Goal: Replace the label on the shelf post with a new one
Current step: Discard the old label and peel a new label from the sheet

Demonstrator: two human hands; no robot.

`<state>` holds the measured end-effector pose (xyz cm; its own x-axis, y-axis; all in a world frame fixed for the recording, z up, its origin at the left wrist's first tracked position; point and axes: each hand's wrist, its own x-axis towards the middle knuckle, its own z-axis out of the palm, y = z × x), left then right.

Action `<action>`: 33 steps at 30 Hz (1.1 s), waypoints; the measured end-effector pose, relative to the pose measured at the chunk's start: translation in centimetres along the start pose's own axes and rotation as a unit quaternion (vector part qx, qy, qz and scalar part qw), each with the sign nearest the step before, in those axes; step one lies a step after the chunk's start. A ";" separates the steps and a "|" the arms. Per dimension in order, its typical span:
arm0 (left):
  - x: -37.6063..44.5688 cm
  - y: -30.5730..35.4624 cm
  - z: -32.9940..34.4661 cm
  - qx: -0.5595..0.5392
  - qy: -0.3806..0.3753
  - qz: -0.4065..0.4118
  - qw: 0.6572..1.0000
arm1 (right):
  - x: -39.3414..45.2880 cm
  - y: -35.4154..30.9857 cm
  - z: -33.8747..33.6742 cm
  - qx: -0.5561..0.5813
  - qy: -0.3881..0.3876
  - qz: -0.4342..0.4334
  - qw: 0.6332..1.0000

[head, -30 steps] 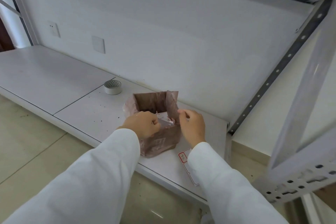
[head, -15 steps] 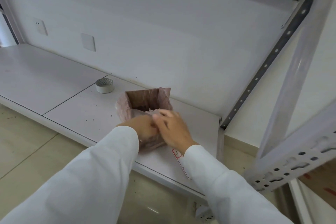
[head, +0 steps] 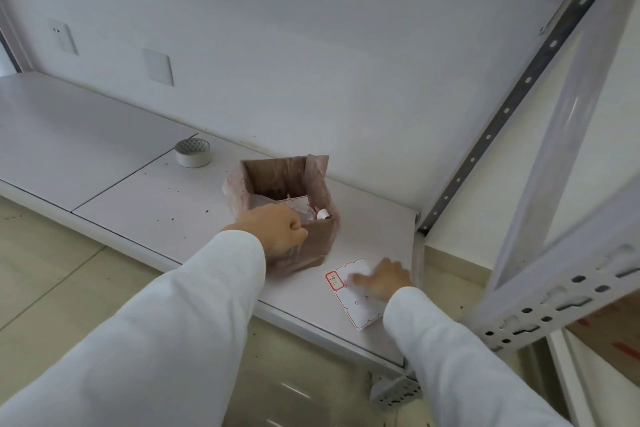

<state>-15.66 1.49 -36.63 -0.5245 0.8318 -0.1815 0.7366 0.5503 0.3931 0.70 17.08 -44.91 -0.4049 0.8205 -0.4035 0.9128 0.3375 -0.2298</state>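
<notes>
Nearest, at lower centre-right of the frame, the right hand (head: 382, 279) lies flat on the label sheet (head: 356, 302), fingers fairly straight but blurred, so their exact spread is hard to make out. One red-bordered label (head: 335, 280) with handwriting sits at the sheet's left corner, just beside the fingertips; the sleeve covers part of the sheet. Left of it, the left hand (head: 277, 230) has its grip curled tight at the near rim of the brown bag-lined box (head: 311, 239), seemingly pinching that rim; the fingers hide the contact. Papers inside the box are partly hidden. Farther back, a tape roll (head: 193, 152) rests on the shelf (head: 138, 198). The perforated shelf post (head: 502, 114) rises toward upper right.
</notes>
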 end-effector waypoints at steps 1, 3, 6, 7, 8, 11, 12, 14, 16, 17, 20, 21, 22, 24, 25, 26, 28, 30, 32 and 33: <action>-0.1 0.3 0.0 0.008 -0.001 0.001 1.000 | 0.0 0.2 1.1 -0.026 -0.028 0.022 0.999; -0.1 0.6 0.1 0.018 -0.004 0.004 1.000 | 0.2 0.4 2.8 -0.057 -0.042 0.035 0.997; -0.3 0.7 -0.1 0.025 0.002 0.005 1.000 | 0.5 0.2 3.4 -0.059 -0.012 0.026 0.998; -0.4 0.7 -0.2 0.022 0.006 0.004 1.000 | 0.7 0.3 3.2 -0.041 -0.004 0.021 0.999; -0.6 0.6 -0.3 0.015 0.010 0.004 1.000 | 0.7 0.3 2.9 -0.024 -0.003 0.019 1.000; -1.0 0.2 -0.7 -0.015 0.021 -0.003 1.000 | 0.0 0.8 2.2 -0.028 -0.006 0.017 0.999; -1.2 0.1 -0.8 -0.021 0.024 -0.003 0.999 | -0.4 0.8 1.9 -0.029 0.001 0.013 0.999; -1.8 0.2 -1.0 -0.024 0.031 0.000 0.999 | -1.2 0.6 1.0 0.000 0.021 0.002 1.000; -2.8 0.5 -1.5 -0.018 0.039 0.003 0.999 | -2.0 -0.1 -0.7 0.030 0.031 -0.008 0.999; -3.4 0.9 -1.8 -0.018 0.045 0.007 0.999 | -2.5 -0.5 -1.9 0.045 0.042 -0.015 0.998; -4.8 2.2 -2.7 -0.046 0.077 0.016 0.996 | -4.8 -1.5 -6.0 0.090 0.055 -0.050 0.993; -5.1 2.8 -3.0 -0.074 0.091 0.018 0.993 | -5.8 -1.8 -7.3 0.099 0.051 -0.075 0.991; -5.2 3.6 -3.2 -0.113 0.105 0.022 0.988 | -7.2 -2.0 -8.5 0.105 0.052 -0.098 0.988; -5.5 5.5 -3.8 -0.217 0.112 0.030 0.969 | -9.9 -2.2 -10.2 0.117 0.073 -0.142 0.980; -5.7 6.4 -4.1 -0.270 0.103 0.032 0.957 | -11.2 -2.2 -10.8 0.127 0.088 -0.160 0.975; -5.8 7.3 -4.2 -0.312 0.092 0.039 0.945 | -12.5 -2.1 -11.2 0.139 0.102 -0.176 0.969; -6.3 8.9 -4.4 -0.336 0.088 0.052 0.936 | -14.4 -1.7 -11.7 0.157 0.125 -0.203 0.958; -6.8 9.9 -4.5 -0.358 0.118 0.030 0.926 | -15.5 -1.0 -11.9 0.179 0.148 -0.207 0.950; -7.5 10.7 -4.7 -0.436 0.132 0.001 0.890 | -16.1 -0.1 -12.2 0.177 0.214 -0.205 0.939; -7.9 11.0 -4.8 -0.478 0.129 -0.009 0.869 | -16.4 0.3 -12.5 0.175 0.256 -0.212 0.927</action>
<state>-5.43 0.62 -26.53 -0.7010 0.7122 -0.0366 0.1004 0.1494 0.9837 8.25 9.45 -27.28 -0.5636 0.7898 0.2420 0.5684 0.5834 -0.5802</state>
